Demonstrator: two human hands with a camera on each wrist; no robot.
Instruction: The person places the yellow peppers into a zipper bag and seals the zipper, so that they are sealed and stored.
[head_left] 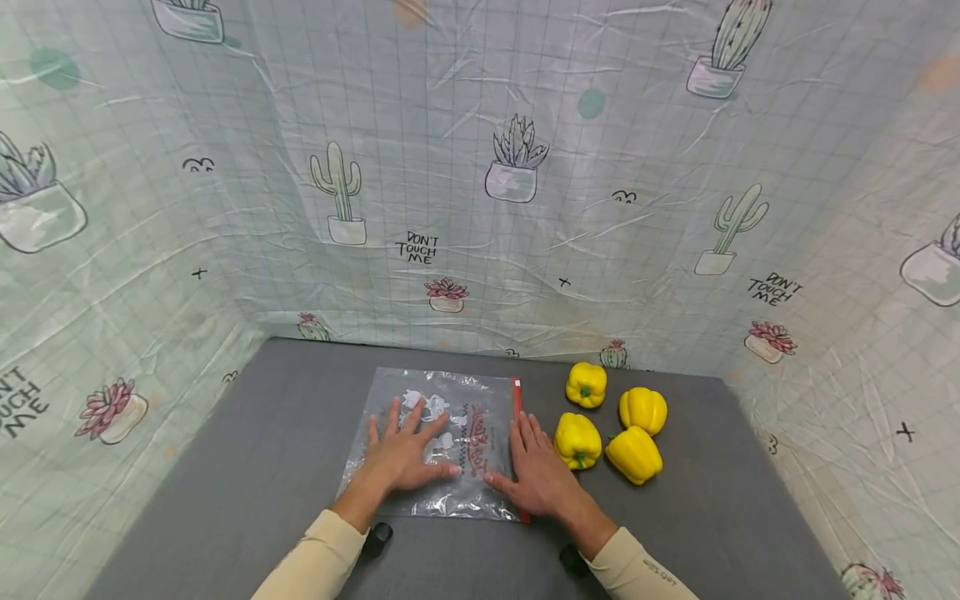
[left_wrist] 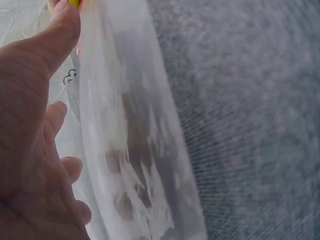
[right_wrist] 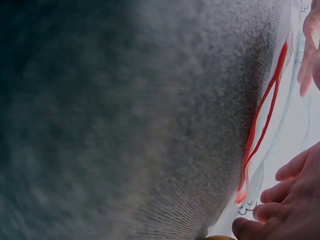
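Clear zip bag (head_left: 442, 446) lies flat mid-tabletop (head_left: 262, 467), red zipper edge (head_left: 519, 433) facing right, running front to back. Left hand (head_left: 405, 454) flat on it, fingers spread; right hand (head_left: 536, 471) flat at the zipper, probably just pressing. Four yellow bell peppers (head_left: 611, 421) sit right beside.

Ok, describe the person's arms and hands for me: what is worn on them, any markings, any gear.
Both arms wear long cream sleeves, the left sleeve plain, the right sleeve with small dark lettering near its cuff, too small to read. A dark rounded device sits under each wrist, by the left cuff and the right cuff. The left hand and right hand are bare: no gloves or rings visible.
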